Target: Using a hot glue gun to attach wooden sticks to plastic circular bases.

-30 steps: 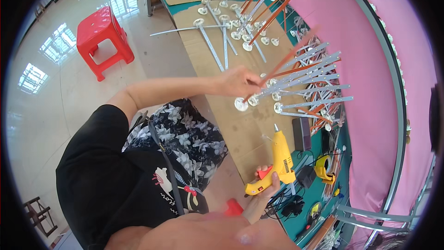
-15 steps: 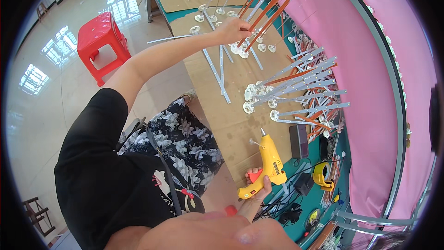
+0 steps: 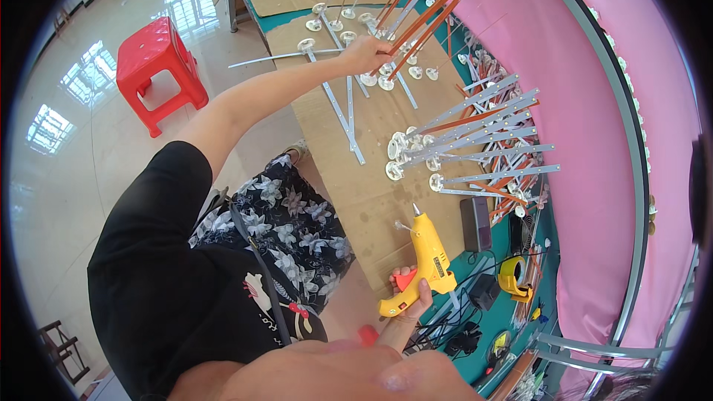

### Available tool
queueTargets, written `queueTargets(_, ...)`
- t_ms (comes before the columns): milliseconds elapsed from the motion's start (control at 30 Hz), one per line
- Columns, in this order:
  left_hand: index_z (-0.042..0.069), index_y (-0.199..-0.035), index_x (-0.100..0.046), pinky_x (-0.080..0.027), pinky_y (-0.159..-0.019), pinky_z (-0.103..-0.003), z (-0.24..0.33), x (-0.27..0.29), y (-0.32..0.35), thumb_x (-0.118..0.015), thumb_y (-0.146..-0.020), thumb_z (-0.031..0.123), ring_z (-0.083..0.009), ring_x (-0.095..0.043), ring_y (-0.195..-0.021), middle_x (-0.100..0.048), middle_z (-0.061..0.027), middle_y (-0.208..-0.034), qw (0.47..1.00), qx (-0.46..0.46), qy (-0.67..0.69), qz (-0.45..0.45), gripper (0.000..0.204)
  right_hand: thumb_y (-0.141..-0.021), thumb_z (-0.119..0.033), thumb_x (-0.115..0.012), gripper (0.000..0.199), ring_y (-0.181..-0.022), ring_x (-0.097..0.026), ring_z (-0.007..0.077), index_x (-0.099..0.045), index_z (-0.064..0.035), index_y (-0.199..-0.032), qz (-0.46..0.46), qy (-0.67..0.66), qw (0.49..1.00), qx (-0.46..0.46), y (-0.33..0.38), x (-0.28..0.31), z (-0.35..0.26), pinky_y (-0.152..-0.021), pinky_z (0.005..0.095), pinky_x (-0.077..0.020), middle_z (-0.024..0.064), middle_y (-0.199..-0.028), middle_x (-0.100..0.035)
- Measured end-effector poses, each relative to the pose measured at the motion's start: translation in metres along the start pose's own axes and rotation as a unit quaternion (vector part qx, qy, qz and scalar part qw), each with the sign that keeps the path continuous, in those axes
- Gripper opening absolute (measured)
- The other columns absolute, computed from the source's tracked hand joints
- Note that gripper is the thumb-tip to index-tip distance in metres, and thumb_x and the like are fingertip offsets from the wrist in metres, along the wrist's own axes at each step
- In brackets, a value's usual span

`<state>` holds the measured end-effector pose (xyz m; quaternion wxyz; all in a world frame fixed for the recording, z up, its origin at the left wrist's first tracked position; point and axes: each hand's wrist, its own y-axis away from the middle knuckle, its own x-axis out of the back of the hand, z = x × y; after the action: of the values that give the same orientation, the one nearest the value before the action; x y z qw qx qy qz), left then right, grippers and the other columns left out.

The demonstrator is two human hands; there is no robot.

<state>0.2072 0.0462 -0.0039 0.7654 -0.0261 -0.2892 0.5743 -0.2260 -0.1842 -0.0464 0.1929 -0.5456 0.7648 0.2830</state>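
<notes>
While the left hand (image 3: 365, 50) stretches far out toward twelve o'clock, its fingers are closed on an orange stick (image 3: 423, 26) in the leaning bundle of orange and silver rods at the far end of the counter (image 3: 371, 200). The right hand (image 3: 407, 298) sits near five o'clock, fingers wrapped round the grip of the yellow glue gun (image 3: 425, 260), whose nozzle points up toward twelve.

Risk comes mostly from the long reach. Tugging one stick out of that bundle could drag its neighbours, and several could slide off the cardboard sheet (image 3: 386, 115) among the white discs (image 3: 386, 82) lying just beside the hand. The forearm passes over a few flat silver strips (image 3: 343, 108), so a low sweep on the way back could knock them toward the counter's edge at nine o'clock.

With the eyes on the far hand, the glue gun goes unwatched (its tip may well be hot); it could drip onto the cardboard, or tilt toward the second fan of rods (image 3: 475, 141) at three o'clock. Its cord lies among tangled cables (image 3: 464, 327) at five o'clock and could snag.
</notes>
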Motion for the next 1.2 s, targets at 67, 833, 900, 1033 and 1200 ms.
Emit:
queueTargets(67, 0.005, -0.092, -0.067, -0.045, -0.057, -0.028, 0.000, 0.001, 0.000, -0.060, -0.079, 0.018, -0.0125, -0.058, -0.058, -0.062, -0.0068, -0.062, 1.000, 0.005, -0.002, -0.001, 0.020, -0.080, -0.029, -0.056, 0.037, -0.085, -0.054, 0.0279, -0.049, 0.0000, -0.102, 0.001, -0.001, 1.000, -0.001, 0.000, -0.001, 0.000, -0.074, 0.0386, -0.0478, 0.0131, -0.088, -0.055)
queueTargets(833, 0.007, -0.114, -0.057, -0.048, -0.075, -0.030, 0.003, 0.008, 0.048, -0.069, -0.074, 0.022, -0.0165, -0.060, -0.090, -0.063, -0.0087, -0.103, 0.994, -0.033, 0.015, 0.102, 0.043, -0.080, -0.028, -0.056, 0.037, -0.084, -0.055, 0.0282, -0.049, 0.0007, -0.103, -0.007, -0.012, 1.000, 0.008, 0.000, -0.003, -0.001, -0.074, 0.0380, -0.0493, 0.0139, -0.089, -0.056)
queueTargets(900, 0.007, -0.114, -0.055, -0.047, -0.075, -0.030, 0.014, -0.008, 0.083, -0.071, -0.073, 0.024, -0.0152, -0.058, -0.091, -0.061, -0.0069, -0.103, 0.991, -0.088, 0.008, 0.100, 0.048, -0.080, -0.029, -0.056, 0.037, -0.085, -0.055, 0.0283, -0.050, 0.0008, -0.102, -0.014, -0.010, 1.000, 0.006, -0.001, -0.003, -0.001, -0.075, 0.0377, -0.0494, 0.0141, -0.090, -0.056)
queueTargets(1033, 0.007, -0.111, -0.056, -0.047, -0.074, -0.030, 0.072, -0.035, 0.111, -0.073, -0.072, 0.026, -0.0166, -0.057, -0.086, -0.061, -0.0064, -0.101, 0.994, -0.080, 0.067, -0.020, 0.047, -0.079, -0.029, -0.056, 0.038, -0.085, -0.056, 0.0288, -0.050, 0.0013, -0.102, -0.003, -0.007, 1.000, 0.002, -0.002, -0.002, -0.001, -0.075, 0.0381, -0.0497, 0.0141, -0.089, -0.056)
queueTargets(1200, 0.008, -0.110, -0.056, -0.046, -0.069, -0.033, 0.108, -0.076, 0.102, -0.072, -0.072, 0.029, -0.0184, -0.055, -0.077, -0.060, -0.0060, -0.099, 0.988, -0.125, 0.059, -0.072, 0.046, -0.080, -0.028, -0.056, 0.037, -0.085, -0.056, 0.0292, -0.051, 0.0015, -0.101, -0.002, -0.002, 1.000, 0.008, -0.002, -0.009, -0.001, -0.075, 0.0373, -0.0500, 0.0146, -0.089, -0.056)
